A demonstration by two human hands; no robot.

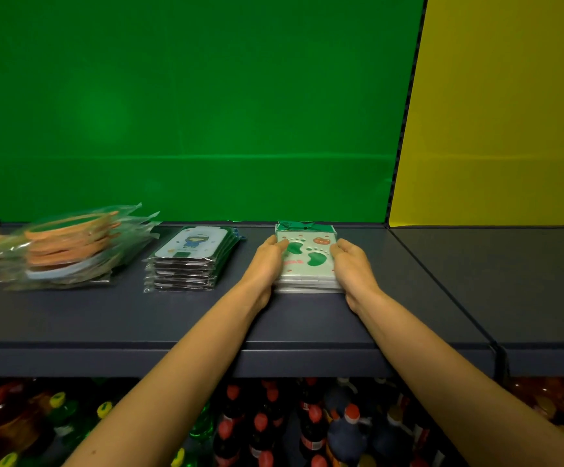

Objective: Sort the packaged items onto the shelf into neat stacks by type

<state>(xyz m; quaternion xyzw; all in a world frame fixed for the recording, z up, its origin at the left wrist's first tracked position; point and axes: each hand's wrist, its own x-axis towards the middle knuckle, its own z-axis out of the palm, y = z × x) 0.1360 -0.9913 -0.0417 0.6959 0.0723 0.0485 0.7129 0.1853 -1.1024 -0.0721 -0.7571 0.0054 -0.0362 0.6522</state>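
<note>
A broad green back panel (189, 106) fills most of the view, with a yellow panel (496, 112) beside it on the right. Below them runs a long dark blue-grey shelf (105, 318), its front lip facing the camera. Under the shelf stand rows of plastic drink bottles (307, 423) with red, yellow and green caps, dim and partly blurred.

Three piles lie on the shelf, near the back. Far left is a loose, slightly fanned heap of clear plastic bags holding orange rings (68, 251). Just right of it, apart from it, sits a tidy stack of dark-edged flat packs with a pale blue cartoon card on top (189, 261). Further right again, against the green panel, is the stack of pale green flat packages printed with dark green footprints (304, 264).

Both bare forearms reach in over the shelf lip. The left hand (267, 261) holds the left side of the footprint stack, fingertips lying over the top package's edge. The right hand (353, 264) grips the right side, fingers curled onto the top. The hands are apart, with the stack clamped between them, resting on the shelf.
</note>
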